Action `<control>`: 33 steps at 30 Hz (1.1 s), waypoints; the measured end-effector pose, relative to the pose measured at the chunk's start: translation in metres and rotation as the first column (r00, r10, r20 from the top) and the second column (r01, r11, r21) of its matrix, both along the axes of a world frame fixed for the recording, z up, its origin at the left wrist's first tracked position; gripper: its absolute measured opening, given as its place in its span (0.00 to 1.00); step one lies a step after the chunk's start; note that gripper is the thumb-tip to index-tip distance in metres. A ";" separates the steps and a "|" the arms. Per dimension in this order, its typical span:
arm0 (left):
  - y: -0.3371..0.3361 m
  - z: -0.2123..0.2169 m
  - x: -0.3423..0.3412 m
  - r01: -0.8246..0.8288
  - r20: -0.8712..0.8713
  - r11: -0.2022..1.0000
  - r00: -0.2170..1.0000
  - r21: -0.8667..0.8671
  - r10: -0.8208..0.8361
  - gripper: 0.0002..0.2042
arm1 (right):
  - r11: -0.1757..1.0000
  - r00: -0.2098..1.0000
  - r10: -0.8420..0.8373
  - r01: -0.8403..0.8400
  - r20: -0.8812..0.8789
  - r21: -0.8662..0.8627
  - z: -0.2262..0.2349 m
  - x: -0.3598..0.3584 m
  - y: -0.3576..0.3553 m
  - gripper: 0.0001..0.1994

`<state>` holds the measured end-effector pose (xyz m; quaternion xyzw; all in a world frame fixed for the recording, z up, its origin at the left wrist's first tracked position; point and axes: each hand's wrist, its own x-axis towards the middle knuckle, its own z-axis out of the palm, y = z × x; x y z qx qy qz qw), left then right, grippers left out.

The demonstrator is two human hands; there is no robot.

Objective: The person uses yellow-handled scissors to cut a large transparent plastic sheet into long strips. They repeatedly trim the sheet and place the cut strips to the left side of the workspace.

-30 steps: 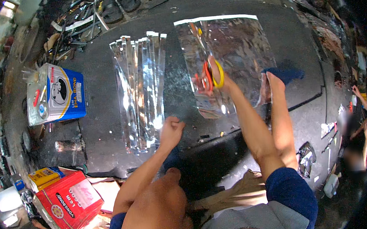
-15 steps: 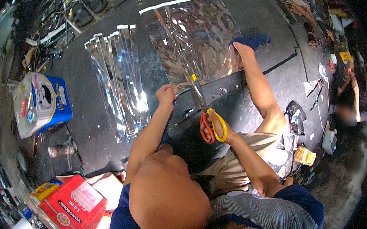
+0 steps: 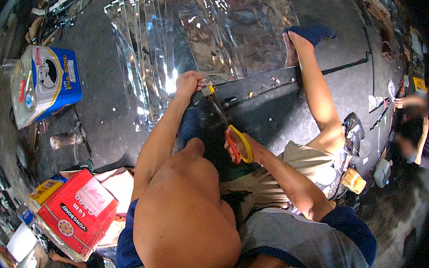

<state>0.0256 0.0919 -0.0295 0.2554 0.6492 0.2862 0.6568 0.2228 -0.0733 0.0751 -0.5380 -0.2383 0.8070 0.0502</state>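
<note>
My right hand grips a pair of scissors by its red and yellow handles. The blades point up and left, and a yellow piece near their tip lies close to my left hand. That hand is closed on the near left corner of a shiny, see-through plastic sheet, which lies flat on the dark floor. Whether the blade tips are on the sheet's edge or just beside it is hard to tell. Left of the sheet lies a bundle of shiny plastic strips.
My socked foot rests at the sheet's right edge. A blue and white can stands at left, near a jar. A red carton is by my left side. Another person sits far right.
The scissors have swung left, bringing their tip to my left hand, and their handles have come closer together. The view has shifted, so sheet and strips appear higher.
</note>
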 end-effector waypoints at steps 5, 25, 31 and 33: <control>0.004 0.014 0.002 0.054 -0.011 0.998 0.998 0.035 -0.054 0.06 | 0.985 0.984 -0.166 0.168 0.061 -0.030 -0.012 -0.018 0.012 0.40; 0.011 0.017 0.008 0.015 -0.148 1.000 0.989 0.010 -0.014 0.07 | 0.997 0.996 -0.077 0.077 -0.035 0.013 -0.016 -0.010 0.038 0.44; 0.010 0.017 0.008 0.034 -0.153 0.999 0.988 0.017 -0.031 0.07 | 0.996 0.997 -0.049 0.045 -0.054 -0.077 -0.002 -0.006 0.041 0.45; 0.011 0.023 0.010 0.005 -0.119 1.000 0.993 0.002 -0.004 0.07 | 0.991 0.998 -0.061 0.062 0.013 -0.116 0.001 -0.009 0.047 0.45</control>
